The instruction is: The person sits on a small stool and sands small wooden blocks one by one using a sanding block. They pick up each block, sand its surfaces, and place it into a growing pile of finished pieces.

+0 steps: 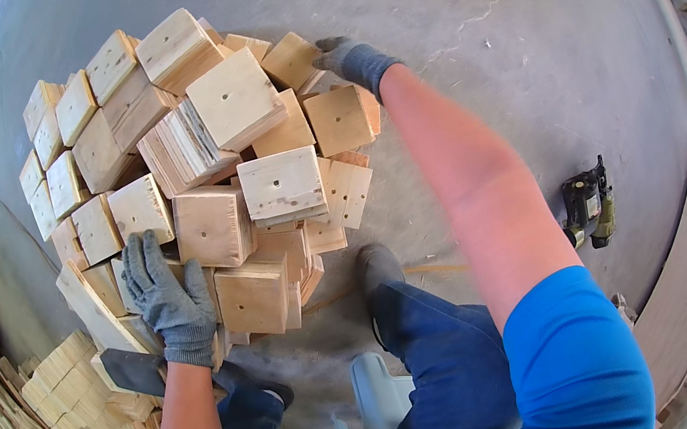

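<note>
One wood blk [292, 61] by R fingers [333, 44] — flat face up, long axis unclear.

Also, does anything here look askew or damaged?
Yes: the square wooden pieces near the right hand lie turned at differing angles, less orderly than the rows at left. A jagged pale line, possibly a crack, marks the floor.

Matt, rough-edged wooden blocks [212, 214]; knitted cloth gloves [167, 300]; smooth, concrete-looking floor [576, 85].
</note>
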### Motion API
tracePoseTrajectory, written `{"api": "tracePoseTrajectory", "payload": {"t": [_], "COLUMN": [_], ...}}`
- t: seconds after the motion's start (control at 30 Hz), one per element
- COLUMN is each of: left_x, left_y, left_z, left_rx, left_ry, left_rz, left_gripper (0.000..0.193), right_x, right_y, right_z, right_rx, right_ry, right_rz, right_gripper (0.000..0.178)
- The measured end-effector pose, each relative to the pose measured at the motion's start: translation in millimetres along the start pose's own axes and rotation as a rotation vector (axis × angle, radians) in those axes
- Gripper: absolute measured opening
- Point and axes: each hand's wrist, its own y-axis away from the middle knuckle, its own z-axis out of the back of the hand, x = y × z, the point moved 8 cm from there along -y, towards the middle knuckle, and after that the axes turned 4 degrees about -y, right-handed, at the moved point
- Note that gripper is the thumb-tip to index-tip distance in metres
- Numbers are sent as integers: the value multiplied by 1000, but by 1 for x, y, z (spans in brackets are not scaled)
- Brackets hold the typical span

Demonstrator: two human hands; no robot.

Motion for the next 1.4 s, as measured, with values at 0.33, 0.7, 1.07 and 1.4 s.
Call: {"api": "tracePoseTrajectory", "payload": {"t": [0.33,0.7,1.07,1.4], "left_x": [1,6,51,238], "left_y": [-1,-2,73,329], "left_z": [1,-10,131,218], "left_rx": [-10,52,-164,-284], "left_ry": [1,55,293,469], "left_rz": [16,75,108,592], "left_gripper": [76,77,60,41], "right_x": [-154,-354,-392,-119], "right_y": [122,451,521,471], "right_z": [50,-75,-138,-57], "right_rx": [-336,-133,-187,-97], "right_ry": [26,37,-409,-56], "right_rz": [-16,-356,-455,1], "right_gripper": [58,59,51,43]}}
